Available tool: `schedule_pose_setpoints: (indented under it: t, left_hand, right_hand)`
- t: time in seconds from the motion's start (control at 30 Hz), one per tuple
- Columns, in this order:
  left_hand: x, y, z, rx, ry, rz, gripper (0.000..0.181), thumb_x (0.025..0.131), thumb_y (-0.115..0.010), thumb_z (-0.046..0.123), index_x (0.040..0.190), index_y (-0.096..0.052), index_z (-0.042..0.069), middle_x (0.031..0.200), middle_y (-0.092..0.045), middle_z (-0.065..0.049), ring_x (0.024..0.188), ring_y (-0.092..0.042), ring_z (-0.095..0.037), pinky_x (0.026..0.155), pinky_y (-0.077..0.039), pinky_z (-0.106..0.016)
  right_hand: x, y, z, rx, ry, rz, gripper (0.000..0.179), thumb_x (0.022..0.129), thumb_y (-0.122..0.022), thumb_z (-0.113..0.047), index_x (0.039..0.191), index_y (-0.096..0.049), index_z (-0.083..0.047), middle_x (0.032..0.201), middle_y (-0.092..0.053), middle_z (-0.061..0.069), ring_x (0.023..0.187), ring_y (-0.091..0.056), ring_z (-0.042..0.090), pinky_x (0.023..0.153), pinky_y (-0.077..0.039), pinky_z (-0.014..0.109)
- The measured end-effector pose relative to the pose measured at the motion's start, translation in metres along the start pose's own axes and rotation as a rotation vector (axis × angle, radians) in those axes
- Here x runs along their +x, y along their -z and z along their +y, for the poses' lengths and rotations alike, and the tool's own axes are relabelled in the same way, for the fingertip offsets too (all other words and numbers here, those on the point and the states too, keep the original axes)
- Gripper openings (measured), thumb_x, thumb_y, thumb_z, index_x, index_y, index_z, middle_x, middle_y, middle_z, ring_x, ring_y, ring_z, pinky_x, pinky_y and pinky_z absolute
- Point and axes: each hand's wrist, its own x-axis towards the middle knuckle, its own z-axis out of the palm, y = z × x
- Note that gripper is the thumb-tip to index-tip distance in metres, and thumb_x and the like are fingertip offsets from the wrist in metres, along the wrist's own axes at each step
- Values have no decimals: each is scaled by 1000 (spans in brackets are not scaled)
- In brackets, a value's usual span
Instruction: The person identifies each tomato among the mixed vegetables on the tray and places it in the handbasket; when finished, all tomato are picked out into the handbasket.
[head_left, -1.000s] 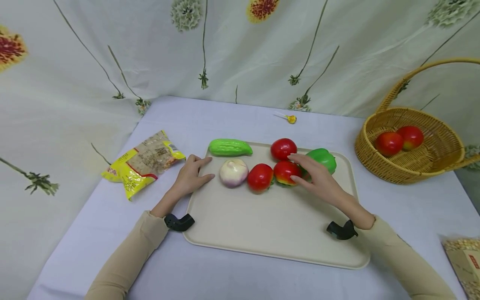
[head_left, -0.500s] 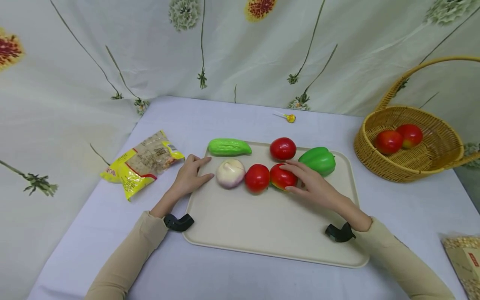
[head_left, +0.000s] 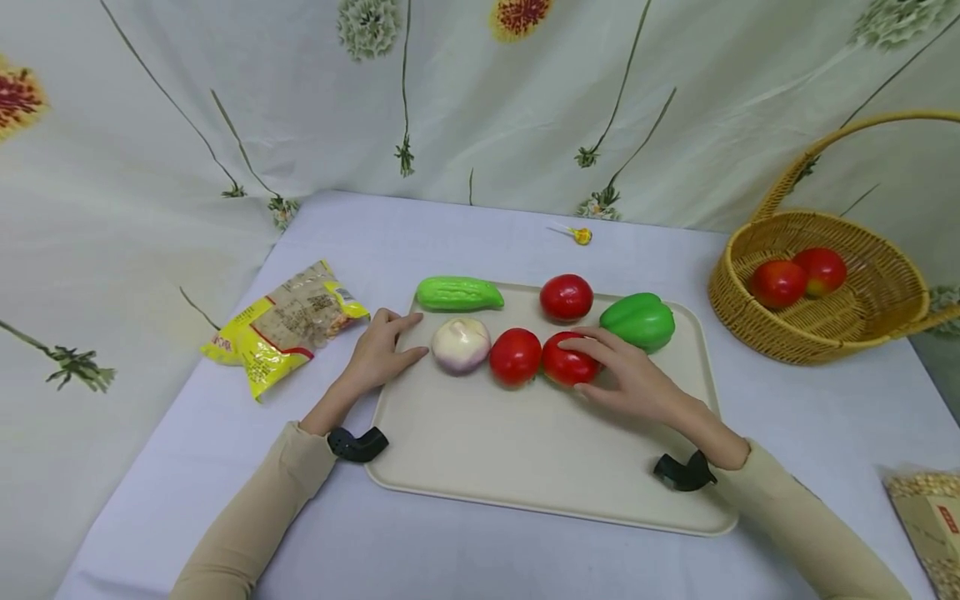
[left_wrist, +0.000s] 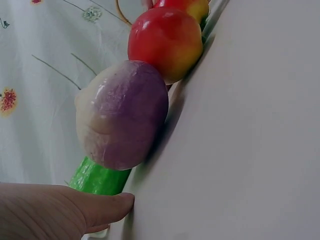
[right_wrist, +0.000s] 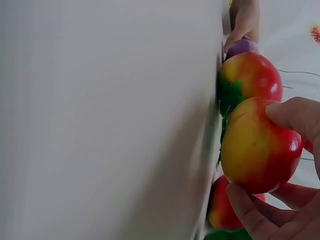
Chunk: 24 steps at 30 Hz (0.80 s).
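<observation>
In the head view my right hand [head_left: 633, 379] grips a red tomato [head_left: 562, 360] on the beige tray [head_left: 525, 450]. The right wrist view shows its yellow-and-red side, thumb on one side and fingers on the other. Another tomato [head_left: 515, 357] sits beside it to the left, then a round white-and-purple vegetable [head_left: 461, 345]. Behind the held one is a third tomato [head_left: 566, 298], and a green bell pepper [head_left: 637, 322] lies beyond my fingers. My left hand [head_left: 378, 354] rests relaxed at the tray's left rim, thumb and fingers apart, holding nothing. A light-green ridged cucumber [head_left: 459, 294] lies just past its fingertips.
A wicker basket [head_left: 795, 350] with two red tomatoes [head_left: 778, 283] stands at the back right. A yellow snack bag [head_left: 288, 325] lies left of the tray, a lollipop [head_left: 581, 236] behind it. At the right edge is a pack of grain [head_left: 930, 525].
My right hand has come down and left onto the tomato and now grips it. That tomato and its left neighbour have shifted slightly and turned. The left hand stays put.
</observation>
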Motion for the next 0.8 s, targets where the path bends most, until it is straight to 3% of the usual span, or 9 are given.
schedule_pose_setpoints:
  t: [0.4, 0.5, 0.63, 0.73, 0.8]
  left_hand:
    - [0, 0, 2, -2, 4, 0, 58, 84, -68, 18, 135, -48, 1, 105, -42, -19, 80, -38, -22, 67, -30, -28]
    - [0, 0, 2, 0, 6, -1, 58, 84, -68, 18, 135, -48, 1, 106, -42, -19, 80, -39, -22, 67, -30, -28]
    - [0, 0, 2, 4, 8, 0, 58, 84, -68, 18, 135, -49, 1, 106, -43, -19, 80, -39, -22, 67, -30, -28]
    - [0, 0, 2, 1, 4, 5, 58, 83, -68, 18, 135, -49, 1, 106, -43, -19, 80, -39, -22, 67, -30, -28]
    - [0, 0, 2, 4, -2, 8, 58, 83, -68, 18, 135, -49, 1, 106, -43, -20, 80, -39, -22, 67, -30, -28]
  right_hand:
    - [-25, 32, -2, -47, 32, 121, 60, 72, -78, -11, 127, -55, -17, 136, -49, 10, 120, -49, 24, 85, -53, 41]
    - [-30, 42, 0, -72, 35, 162, 63, 69, -79, -7, 126, -56, -15, 135, -49, 10, 118, -50, 23, 87, -51, 24]
    - [-37, 56, 6, -83, 34, 225, 67, 64, -81, 0, 125, -57, -11, 132, -51, 13, 114, -50, 24, 88, -35, 1]
    - [-43, 66, 11, -105, 22, 269, 71, 59, -82, 4, 125, -57, -9, 130, -53, 15, 113, -51, 22, 88, -31, -3]
    - [-48, 73, 14, -130, 8, 295, 73, 58, -82, 6, 125, -57, -9, 130, -53, 16, 114, -50, 14, 88, -30, -3]
